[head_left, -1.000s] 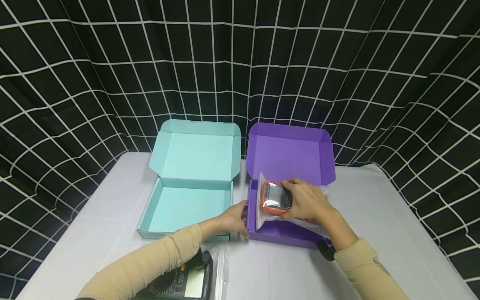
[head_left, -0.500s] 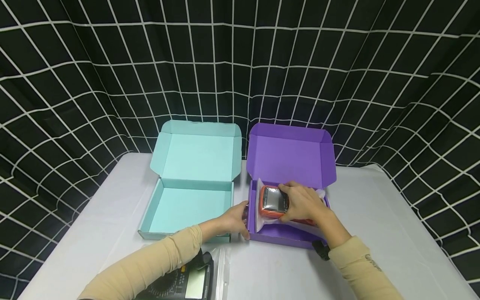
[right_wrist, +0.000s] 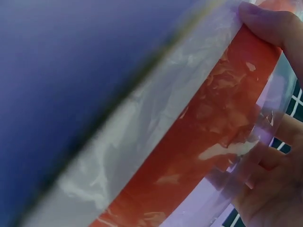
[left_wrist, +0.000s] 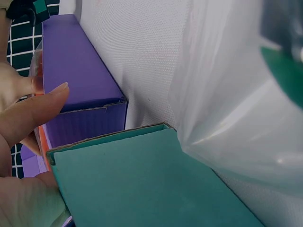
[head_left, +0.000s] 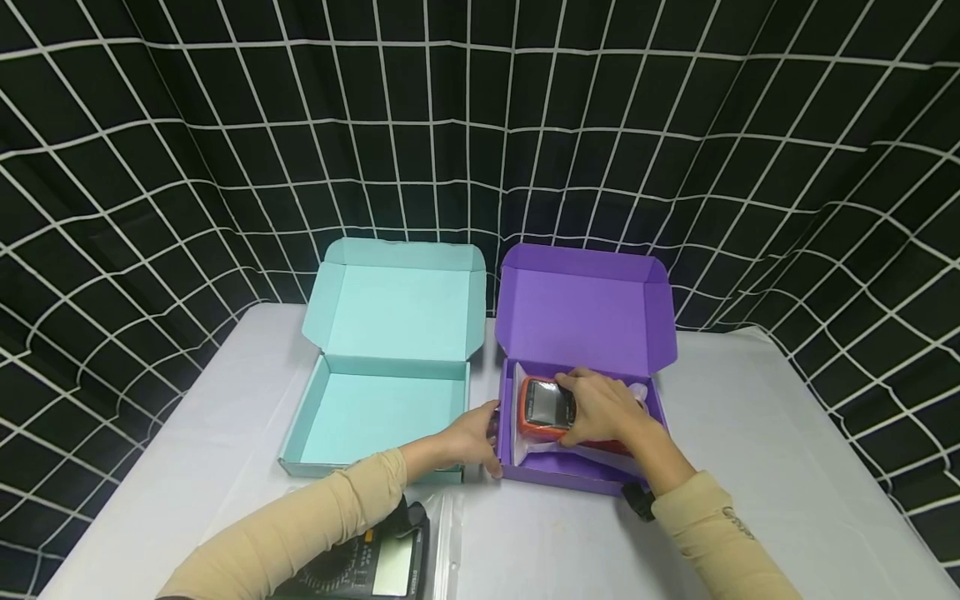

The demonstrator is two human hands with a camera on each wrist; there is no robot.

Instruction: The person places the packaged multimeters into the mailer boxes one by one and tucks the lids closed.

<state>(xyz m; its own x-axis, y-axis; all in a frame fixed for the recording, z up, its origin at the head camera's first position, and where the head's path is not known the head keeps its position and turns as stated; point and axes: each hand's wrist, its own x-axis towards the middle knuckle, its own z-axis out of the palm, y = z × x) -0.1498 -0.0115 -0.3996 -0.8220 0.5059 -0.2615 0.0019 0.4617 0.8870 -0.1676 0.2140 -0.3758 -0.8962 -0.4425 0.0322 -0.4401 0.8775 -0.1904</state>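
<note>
My right hand (head_left: 600, 408) grips an orange-edged digital multimeter (head_left: 547, 403) in a clear plastic bag, inside the open purple box (head_left: 547, 477). The meter's screen faces up at the left. In the right wrist view, the thumb (right_wrist: 272, 23) lies along the bagged orange side, with fingers on the far side. My left hand (head_left: 468, 437) touches the purple box's left side near the front corner. In the left wrist view its thumb (left_wrist: 40, 109) lies straight against that corner; its other fingers are largely hidden.
Left of the purple box, a mint-green box (head_left: 378, 417) stands with its lid up. A black multimeter (head_left: 375, 558) in a clear bag lies at the front, partly under my left sleeve. White cloth (head_left: 765, 450) covers the table, and a black gridded curtain (head_left: 480, 125) surrounds it.
My right hand has lowered the bagged orange multimeter further into the purple box and shifted slightly left. The left hand stays at the box's side.
</note>
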